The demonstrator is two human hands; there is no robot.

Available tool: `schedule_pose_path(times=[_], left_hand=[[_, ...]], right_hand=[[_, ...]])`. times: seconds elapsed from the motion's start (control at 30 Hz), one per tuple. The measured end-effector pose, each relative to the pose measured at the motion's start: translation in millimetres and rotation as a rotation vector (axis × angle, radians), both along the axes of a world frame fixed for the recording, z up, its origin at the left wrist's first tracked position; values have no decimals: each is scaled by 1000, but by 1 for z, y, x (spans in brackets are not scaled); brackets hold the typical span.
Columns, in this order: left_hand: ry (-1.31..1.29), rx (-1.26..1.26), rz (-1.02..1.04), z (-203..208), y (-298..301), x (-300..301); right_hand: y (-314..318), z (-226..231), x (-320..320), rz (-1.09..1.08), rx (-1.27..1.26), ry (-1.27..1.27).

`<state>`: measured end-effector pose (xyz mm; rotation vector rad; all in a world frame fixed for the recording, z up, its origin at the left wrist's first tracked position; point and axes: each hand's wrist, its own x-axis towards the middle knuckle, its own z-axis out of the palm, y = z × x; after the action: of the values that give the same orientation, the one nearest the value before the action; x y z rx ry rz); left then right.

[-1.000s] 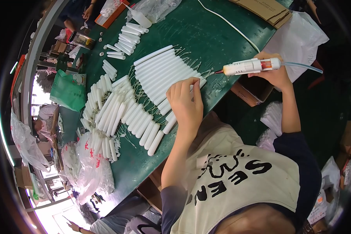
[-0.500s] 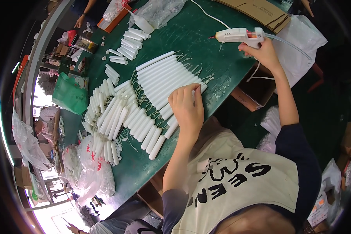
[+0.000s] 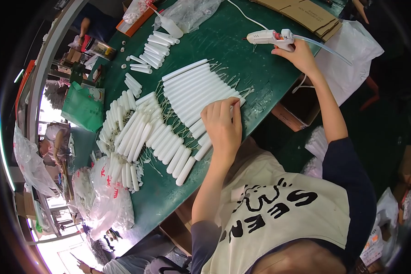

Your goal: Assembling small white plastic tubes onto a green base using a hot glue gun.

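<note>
My right hand (image 3: 298,57) grips a white glue gun (image 3: 266,36) by its handle above the far right part of the green table. Its nozzle points left, and a clear glue stick (image 3: 322,44) runs out of its back. My left hand (image 3: 222,122) rests at the near end of a row of white candle-like tubes (image 3: 194,89). Its thumb and fingertips are pinched together at the wired end of the nearest tubes; what exactly they hold is hidden. Thin pale wires (image 3: 221,68) stick out from the row's right ends.
Left of the row lies a heap of similar tubes (image 3: 134,132), with shorter white tubes (image 3: 156,49) farther back. A white squeeze bottle (image 3: 171,26), plastic bags (image 3: 112,201) and flat cardboard (image 3: 301,16) lie around the table. An open carton (image 3: 297,112) stands below the right edge.
My right hand has shifted the glue gun a little to the left and away from me. My left hand stays pinched at about the same place by the row.
</note>
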<state>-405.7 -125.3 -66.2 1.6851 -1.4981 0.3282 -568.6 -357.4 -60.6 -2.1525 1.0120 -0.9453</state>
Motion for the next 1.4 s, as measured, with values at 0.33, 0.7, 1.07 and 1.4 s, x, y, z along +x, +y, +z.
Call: schedule_pose_path(times=[0.33, 0.7, 1.07, 1.4], left_hand=[[-122, -25, -30, -1, 6, 0], [-202, -117, 32, -17, 15, 0], [-192, -206, -5, -30, 12, 6], [-198, -282, 19, -33, 7, 6]], right_hand=[[38, -23, -32, -255, -279, -73], [184, 18, 15, 222, -899, -474], [293, 52, 210, 1011, -595, -45], [311, 2, 290, 966, -732, 451]])
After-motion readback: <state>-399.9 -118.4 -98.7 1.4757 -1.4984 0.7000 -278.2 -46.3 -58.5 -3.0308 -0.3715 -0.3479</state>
